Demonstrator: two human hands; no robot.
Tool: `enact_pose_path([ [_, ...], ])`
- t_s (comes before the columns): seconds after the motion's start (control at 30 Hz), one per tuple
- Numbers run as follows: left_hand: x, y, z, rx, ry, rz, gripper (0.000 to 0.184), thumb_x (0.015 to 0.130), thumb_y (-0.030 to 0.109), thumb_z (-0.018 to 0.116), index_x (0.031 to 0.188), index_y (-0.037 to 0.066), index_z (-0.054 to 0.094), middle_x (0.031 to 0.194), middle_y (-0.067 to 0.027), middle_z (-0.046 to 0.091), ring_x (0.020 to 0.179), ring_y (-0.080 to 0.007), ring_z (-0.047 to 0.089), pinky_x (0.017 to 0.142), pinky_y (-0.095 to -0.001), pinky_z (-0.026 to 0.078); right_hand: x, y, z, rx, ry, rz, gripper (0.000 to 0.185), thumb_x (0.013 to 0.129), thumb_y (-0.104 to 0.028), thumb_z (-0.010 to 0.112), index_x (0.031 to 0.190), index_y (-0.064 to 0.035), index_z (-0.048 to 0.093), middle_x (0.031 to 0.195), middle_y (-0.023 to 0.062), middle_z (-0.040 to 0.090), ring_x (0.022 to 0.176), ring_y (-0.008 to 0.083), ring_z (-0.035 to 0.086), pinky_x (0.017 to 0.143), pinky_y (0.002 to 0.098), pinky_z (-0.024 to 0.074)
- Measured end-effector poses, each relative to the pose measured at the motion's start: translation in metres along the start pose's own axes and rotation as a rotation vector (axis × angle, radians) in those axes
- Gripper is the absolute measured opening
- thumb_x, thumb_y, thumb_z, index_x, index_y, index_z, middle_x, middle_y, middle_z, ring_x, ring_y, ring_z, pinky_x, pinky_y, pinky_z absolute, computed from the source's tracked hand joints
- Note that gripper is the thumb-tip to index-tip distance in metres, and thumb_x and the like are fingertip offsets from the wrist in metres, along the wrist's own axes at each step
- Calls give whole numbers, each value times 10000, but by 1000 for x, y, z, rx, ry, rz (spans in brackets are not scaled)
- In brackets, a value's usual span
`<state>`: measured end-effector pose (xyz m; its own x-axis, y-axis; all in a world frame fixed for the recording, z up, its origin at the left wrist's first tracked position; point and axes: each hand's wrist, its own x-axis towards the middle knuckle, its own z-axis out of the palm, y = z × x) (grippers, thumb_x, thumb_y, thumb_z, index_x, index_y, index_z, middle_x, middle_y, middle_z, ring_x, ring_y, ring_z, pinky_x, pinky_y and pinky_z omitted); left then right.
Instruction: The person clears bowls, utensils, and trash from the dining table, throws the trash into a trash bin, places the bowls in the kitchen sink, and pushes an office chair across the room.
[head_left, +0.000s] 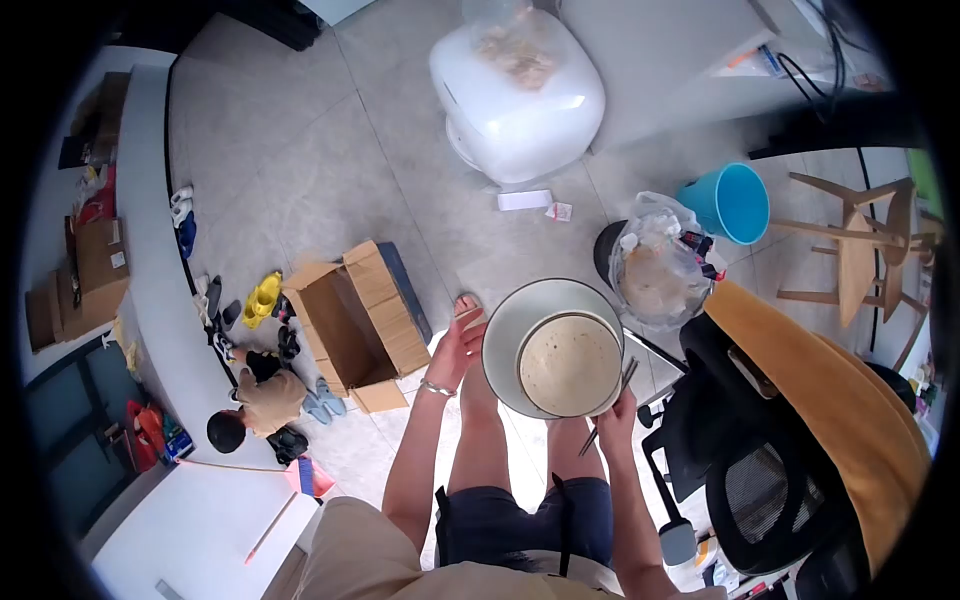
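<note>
A wide white bowl (pixel 503 360) with a dark rim is in front of my legs. Nested inside it is a smaller bowl (pixel 570 365), cream-coloured within and dotted with small dark specks. My right hand (pixel 617 418) grips the bowls at their lower right edge, with a pair of dark chopsticks (pixel 625 378) held against the rim; part of the fingers is hidden beneath. My left hand (pixel 456 345), with a bracelet at the wrist, is open beside the large bowl's left edge. Whether its fingertips touch the rim, I cannot tell.
Beyond the bowls stand a bin lined with a clear bag (pixel 655 275) and a blue bucket (pixel 742 205). An open cardboard box (pixel 385 312) is at left, near a crouching person (pixel 270 400) and shoes. A black office chair (pixel 740 430) stands close on the right.
</note>
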<state>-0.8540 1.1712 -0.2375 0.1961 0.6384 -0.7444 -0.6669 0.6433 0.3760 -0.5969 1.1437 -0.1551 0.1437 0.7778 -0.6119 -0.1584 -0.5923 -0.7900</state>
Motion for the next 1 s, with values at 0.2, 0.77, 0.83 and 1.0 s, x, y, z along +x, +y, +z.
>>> enact_pose_path([
  [0.2, -2, 78, -17, 105, -253, 47, 786, 716, 559, 524, 1271, 53, 289, 1202, -75, 433, 1073, -189, 438, 903, -343, 361, 46, 7, 73, -39, -140, 1, 192, 773, -31, 496, 961, 9, 496, 755, 16, 538, 641, 56, 480, 538, 198, 377],
  [0.77, 48, 115, -103, -378, 61, 141, 517, 802, 342, 468, 1177, -7, 392, 1137, -143, 491, 1030, -273, 488, 871, -393, 397, 166, -21, 156, -299, -649, -6, 548, 751, -33, 544, 1253, -26, 323, 882, 11, 552, 587, 50, 350, 503, 194, 330],
  [0.83, 51, 115, -110, -372, 81, 154, 515, 810, 349, 453, 1178, -5, 392, 1139, -143, 490, 1032, -275, 487, 868, -395, 398, 190, -18, 142, -305, -451, 53, 395, 744, -55, 557, 1129, -23, 474, 848, 20, 593, 571, 58, 409, 502, 200, 345],
  [1.0, 60, 99, -121, -332, 106, 232, 503, 823, 368, 418, 1166, -1, 411, 1137, -141, 491, 1029, -278, 487, 865, -389, 400, 298, 96, 92, -1017, -43, 1, 250, 728, -278, 580, 741, -32, 626, 669, 124, 589, 564, 264, 550, 546, 328, 424],
])
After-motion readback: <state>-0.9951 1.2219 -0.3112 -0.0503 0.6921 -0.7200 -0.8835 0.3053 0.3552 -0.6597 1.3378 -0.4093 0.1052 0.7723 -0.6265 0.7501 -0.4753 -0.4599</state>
